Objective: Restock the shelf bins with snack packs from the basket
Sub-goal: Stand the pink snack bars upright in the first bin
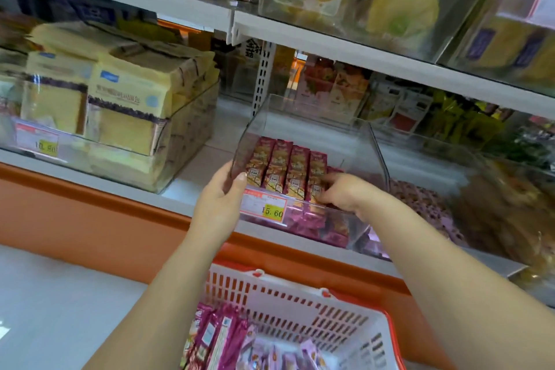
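Note:
A clear plastic shelf bin point(315, 129) stands on the lower shelf, with a row of upright pink-and-gold snack packs point(285, 171) along its front. My left hand point(222, 198) grips the bin's front left corner, thumb on the wall. My right hand point(342, 189) reaches over the front wall into the bin, fingers against the rightmost pack in the row. Below, a white and orange basket point(300, 303) holds several more pink snack packs point(222, 336).
A bin of yellow cake packs point(120, 105) stands to the left on the same shelf. More bins with bagged snacks point(495, 204) sit to the right. The upper shelf point(330, 36) overhangs the bin. An orange ledge point(90, 213) runs below the shelf.

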